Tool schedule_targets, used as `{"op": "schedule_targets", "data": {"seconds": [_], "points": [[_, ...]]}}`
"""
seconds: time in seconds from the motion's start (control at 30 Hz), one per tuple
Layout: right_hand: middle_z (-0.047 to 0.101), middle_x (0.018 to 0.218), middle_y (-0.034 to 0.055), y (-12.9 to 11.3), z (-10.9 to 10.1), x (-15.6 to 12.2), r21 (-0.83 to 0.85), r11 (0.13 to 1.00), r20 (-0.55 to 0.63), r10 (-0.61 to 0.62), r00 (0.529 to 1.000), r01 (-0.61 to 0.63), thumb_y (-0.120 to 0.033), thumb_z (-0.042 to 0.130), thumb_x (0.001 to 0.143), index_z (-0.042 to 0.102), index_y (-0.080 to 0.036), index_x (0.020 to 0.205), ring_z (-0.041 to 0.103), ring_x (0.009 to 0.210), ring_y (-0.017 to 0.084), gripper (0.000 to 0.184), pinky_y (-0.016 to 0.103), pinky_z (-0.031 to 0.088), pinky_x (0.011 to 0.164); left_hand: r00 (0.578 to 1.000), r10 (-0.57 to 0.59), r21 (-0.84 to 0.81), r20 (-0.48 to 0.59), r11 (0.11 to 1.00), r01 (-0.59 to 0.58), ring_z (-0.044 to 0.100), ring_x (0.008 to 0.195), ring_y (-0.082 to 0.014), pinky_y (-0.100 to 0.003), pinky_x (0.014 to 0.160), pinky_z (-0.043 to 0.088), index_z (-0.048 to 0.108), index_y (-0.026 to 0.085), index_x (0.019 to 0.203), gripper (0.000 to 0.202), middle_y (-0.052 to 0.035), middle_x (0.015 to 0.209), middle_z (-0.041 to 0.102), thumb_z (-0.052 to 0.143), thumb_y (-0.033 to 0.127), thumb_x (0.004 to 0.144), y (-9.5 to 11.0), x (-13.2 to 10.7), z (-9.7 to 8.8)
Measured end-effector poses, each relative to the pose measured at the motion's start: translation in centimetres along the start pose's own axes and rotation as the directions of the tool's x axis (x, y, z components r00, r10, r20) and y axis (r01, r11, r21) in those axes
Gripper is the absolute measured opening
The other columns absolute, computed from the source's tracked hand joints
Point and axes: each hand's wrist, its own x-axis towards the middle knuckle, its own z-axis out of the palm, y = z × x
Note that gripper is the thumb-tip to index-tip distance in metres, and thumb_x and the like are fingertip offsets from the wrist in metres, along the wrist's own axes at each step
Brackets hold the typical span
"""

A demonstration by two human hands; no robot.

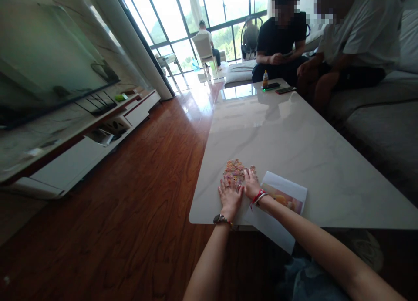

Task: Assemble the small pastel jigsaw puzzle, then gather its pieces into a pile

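A spread of small, colourful jigsaw puzzle pieces (234, 167) lies on the marble-look coffee table (313, 148) near its front left. My left hand (230, 196) rests flat on the near side of the pieces, fingers spread. Just to its right, my right hand (252, 185) lies with its fingers stretched over the right side of the pieces, and the two thumbs are close together. Some pieces are hidden under both hands. Beneath my right forearm is a white sheet with a printed picture (287, 201), partly covered and reaching past the table's front edge.
At the table's far end stand a small bottle (265, 79) and phones (285, 90). Two people sit on the sofa (385, 118) at right; others sit by the windows. A low TV cabinet (78, 157) runs along the left, across the wooden floor (146, 183).
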Motion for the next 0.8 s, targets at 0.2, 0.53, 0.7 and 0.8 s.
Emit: {"op": "schedule_targets", "data": {"seconds": [0.2,0.53,0.7,0.8], "points": [[0.052,0.104,0.0096,3.1,-3.4,0.4,0.066,0.975,-0.060,-0.206,0.977,0.210,-0.011,0.046,0.074,0.058,-0.014,0.097,0.050,0.100,0.018,0.026,0.029,0.041,0.088,0.992,0.091,-0.042,-0.088,0.995,-0.095,0.010,0.130,-0.0278,-0.048,0.101,0.023,0.014,0.019,0.135,0.064,-0.0090,0.143,0.013,0.025,0.051,0.081,-0.6,0.1,-0.2],[0.057,0.086,0.0081,2.0,-3.0,1.7,-0.071,0.976,0.157,-0.195,0.968,0.208,-0.011,0.054,0.073,0.061,-0.012,0.084,0.055,0.081,0.014,0.013,0.021,0.042,0.075,0.946,0.266,-0.218,-0.187,0.927,-0.304,0.045,0.109,-0.0199,-0.034,0.092,0.039,0.050,0.019,0.112,0.033,-0.0100,0.115,0.050,0.043,0.027,0.080,0.9,-3.1,-1.3],[0.053,0.092,0.0053,2.6,-3.7,1.5,-0.011,0.951,0.143,-0.305,0.942,0.309,-0.011,0.058,0.071,0.061,-0.016,0.092,0.055,0.078,0.011,0.022,0.021,0.043,0.074,0.981,0.127,-0.282,-0.143,0.945,-0.164,0.051,0.092,-0.0182,-0.030,0.080,0.044,0.055,0.018,0.099,0.025,-0.0084,0.099,0.052,0.049,0.027,0.077,2.1,-1.8,-1.7],[0.053,0.085,0.0038,2.8,-3.1,0.9,-0.017,0.943,0.184,-0.324,0.928,0.333,-0.009,0.056,0.071,0.063,-0.015,0.082,0.054,0.071,0.010,0.014,0.020,0.044,0.067,0.989,0.097,-0.235,-0.110,0.964,-0.121,0.051,0.089,-0.0191,-0.032,0.079,0.044,0.059,0.018,0.091,0.020,-0.0089,0.095,0.052,0.047,0.027,0.078,2.4,-1.1,-1.5]]}}
